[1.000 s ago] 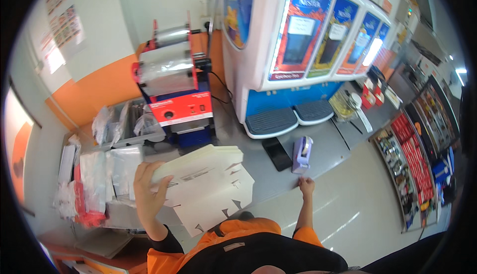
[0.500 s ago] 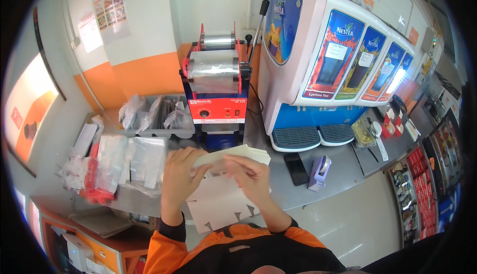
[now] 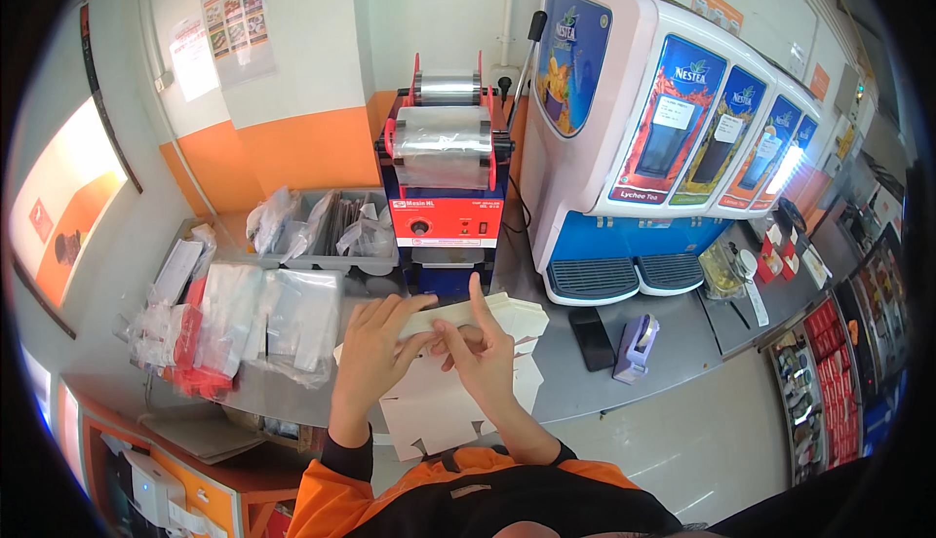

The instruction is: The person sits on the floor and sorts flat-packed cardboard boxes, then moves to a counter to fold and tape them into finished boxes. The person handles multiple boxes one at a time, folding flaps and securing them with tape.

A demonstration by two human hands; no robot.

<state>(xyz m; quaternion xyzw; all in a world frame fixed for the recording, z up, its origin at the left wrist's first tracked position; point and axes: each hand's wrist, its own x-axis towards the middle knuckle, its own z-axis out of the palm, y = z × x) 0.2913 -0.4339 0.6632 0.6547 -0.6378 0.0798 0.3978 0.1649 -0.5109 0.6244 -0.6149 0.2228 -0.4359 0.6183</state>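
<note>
A cream cardboard box blank [image 3: 436, 403] with slots cut along its near edge lies at the counter's front, close to my body. Its far part is raised and bent into a narrow folded strip. My left hand [image 3: 375, 351] grips this strip at its left end, thumb toward the middle. My right hand [image 3: 478, 355] presses on the strip beside it, thumb and curled fingers at the fold, index finger stretched up and away. More cream cardboard edges [image 3: 526, 319] show to the right of my right hand, stacked or folded; how many layers there are I cannot tell.
A red and blue cup sealer [image 3: 448, 216] with film rolls stands behind. A drink dispenser [image 3: 585, 236] is right of it. On the counter's right lie a black phone [image 3: 591, 338] and purple tape dispenser [image 3: 636, 348]; on the left, plastic bags [image 3: 297, 314] and a grey bin [image 3: 366, 263].
My right hand has shifted left along the fold, nearer my left hand, and its index finger now points up. The whole view has shifted slightly, moving the surroundings right and down.
</note>
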